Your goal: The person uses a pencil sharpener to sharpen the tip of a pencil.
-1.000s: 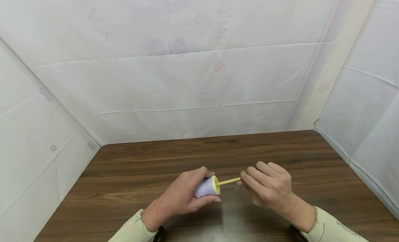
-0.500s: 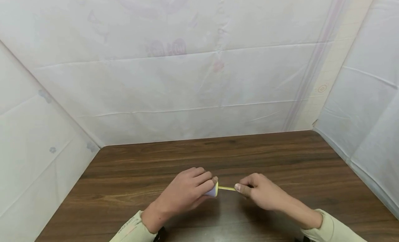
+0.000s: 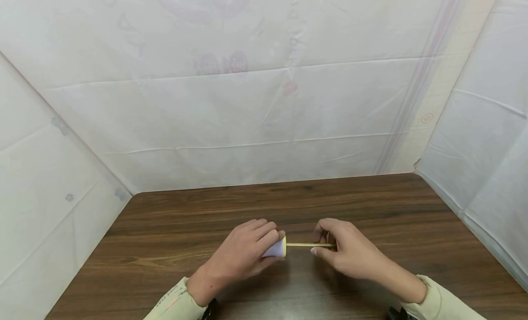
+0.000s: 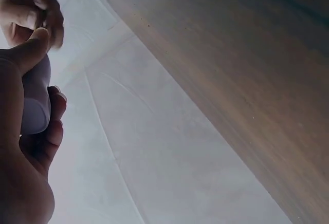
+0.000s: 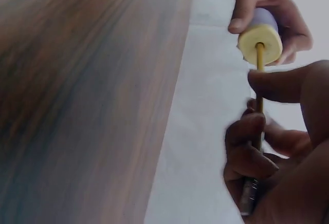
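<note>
A purple pencil sharpener with a yellow front is held in my left hand, over the middle of the table's near part. The left fingers cover its top, and its front faces right. Out of the hole in the yellow front comes a thin yellow pencil, nearly level. My right hand holds the pencil, its thumb near the shaft and its fingers curled around it. In the right wrist view the pencil's rear end, with a metal band, lies among those fingers. The tip inside the sharpener is hidden.
The dark wood table spreads under both hands. White patterned sheeting rises behind its back edge, and more sheeting stands along the left and right sides.
My right hand has rolled from knuckles up to thumb facing me, and its fingers have loosened, baring more pencil. The left hand has turned over the sharpener, hiding more of it.
</note>
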Demonstrator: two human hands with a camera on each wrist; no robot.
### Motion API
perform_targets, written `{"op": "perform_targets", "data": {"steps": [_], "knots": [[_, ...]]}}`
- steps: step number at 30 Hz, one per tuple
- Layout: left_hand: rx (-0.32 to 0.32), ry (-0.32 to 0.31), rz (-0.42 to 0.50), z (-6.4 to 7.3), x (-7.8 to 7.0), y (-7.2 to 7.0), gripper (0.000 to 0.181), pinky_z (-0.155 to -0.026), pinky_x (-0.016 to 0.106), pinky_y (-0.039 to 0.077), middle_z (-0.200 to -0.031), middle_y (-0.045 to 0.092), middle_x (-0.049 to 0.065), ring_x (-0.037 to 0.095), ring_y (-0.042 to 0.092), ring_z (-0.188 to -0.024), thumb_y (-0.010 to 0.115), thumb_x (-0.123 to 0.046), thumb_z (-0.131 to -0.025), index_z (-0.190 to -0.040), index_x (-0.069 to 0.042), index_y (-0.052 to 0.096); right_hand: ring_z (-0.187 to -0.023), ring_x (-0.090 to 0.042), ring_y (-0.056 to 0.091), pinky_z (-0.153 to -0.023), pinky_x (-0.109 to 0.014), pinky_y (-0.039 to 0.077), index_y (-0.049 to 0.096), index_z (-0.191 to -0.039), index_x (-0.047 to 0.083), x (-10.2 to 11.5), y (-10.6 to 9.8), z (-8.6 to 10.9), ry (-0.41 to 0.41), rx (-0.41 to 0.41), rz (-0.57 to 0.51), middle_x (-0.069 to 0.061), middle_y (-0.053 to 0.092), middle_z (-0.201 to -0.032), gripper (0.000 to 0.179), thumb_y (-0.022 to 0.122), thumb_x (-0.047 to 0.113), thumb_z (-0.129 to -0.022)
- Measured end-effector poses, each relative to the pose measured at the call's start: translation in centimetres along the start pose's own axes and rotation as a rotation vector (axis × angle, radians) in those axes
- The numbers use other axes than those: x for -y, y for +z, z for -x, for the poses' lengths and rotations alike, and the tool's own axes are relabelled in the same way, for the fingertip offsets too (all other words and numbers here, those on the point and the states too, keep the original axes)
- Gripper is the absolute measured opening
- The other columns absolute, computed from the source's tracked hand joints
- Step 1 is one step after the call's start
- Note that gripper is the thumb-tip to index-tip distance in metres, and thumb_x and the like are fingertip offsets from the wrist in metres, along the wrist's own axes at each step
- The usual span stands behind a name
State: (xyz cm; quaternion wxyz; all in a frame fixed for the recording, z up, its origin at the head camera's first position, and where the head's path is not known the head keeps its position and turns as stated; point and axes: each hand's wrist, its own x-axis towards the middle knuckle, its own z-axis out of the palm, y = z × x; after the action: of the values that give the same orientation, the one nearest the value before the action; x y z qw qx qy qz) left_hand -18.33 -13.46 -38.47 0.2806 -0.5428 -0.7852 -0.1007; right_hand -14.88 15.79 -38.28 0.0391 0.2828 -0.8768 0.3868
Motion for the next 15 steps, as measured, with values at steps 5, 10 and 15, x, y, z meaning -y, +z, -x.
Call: {"op": "perform_targets", "data": {"steps": [5, 10, 15], "knots": [[-0.018, -0.048, 0.016, 0.0, -0.1, 0.2, 0.048, -0.074, 0.026, 0.055, -0.098, 0.062, -0.006, 0.009, 0.059, -0.081, 0.09, -0.04, -0.087, -0.112, -0.012, 0.06, -0.079, 0.0, 0.058, -0.068, -0.024, 0.055, 0.068, -0.099, 0.021, -0.2, 0.7, -0.1, -0.178, -0.215, 0.195, 0.016, 0.059, -0.095, 0.029, 0.09, 0.007, -0.085], [-0.016, -0.14, 0.067, 0.1, -0.4, 0.3, 0.049, -0.063, 0.02, 0.05, -0.096, 0.063, -0.007, 0.003, 0.054, -0.073, 0.085, -0.048, -0.09, -0.11, -0.013, 0.058, -0.084, -0.005, 0.057, -0.073, -0.03, 0.053, 0.07, -0.098, 0.019, -0.4, 0.8, -0.3, -0.335, -0.374, 0.381, 0.011, 0.06, -0.098, 0.023, 0.089, 0.016, -0.087], [-0.004, -0.262, 0.225, 0.1, -0.6, 0.0, 0.049, -0.06, 0.014, 0.046, -0.093, 0.065, -0.009, -0.002, 0.053, -0.07, 0.081, -0.049, -0.093, -0.115, -0.014, 0.056, -0.081, -0.02, 0.061, -0.073, -0.041, 0.049, 0.072, -0.097, 0.007, -0.2, 0.4, -1.0, -0.55, -0.597, 0.515, -0.002, 0.065, -0.095, 0.03, 0.066, 0.035, -0.107]]}}
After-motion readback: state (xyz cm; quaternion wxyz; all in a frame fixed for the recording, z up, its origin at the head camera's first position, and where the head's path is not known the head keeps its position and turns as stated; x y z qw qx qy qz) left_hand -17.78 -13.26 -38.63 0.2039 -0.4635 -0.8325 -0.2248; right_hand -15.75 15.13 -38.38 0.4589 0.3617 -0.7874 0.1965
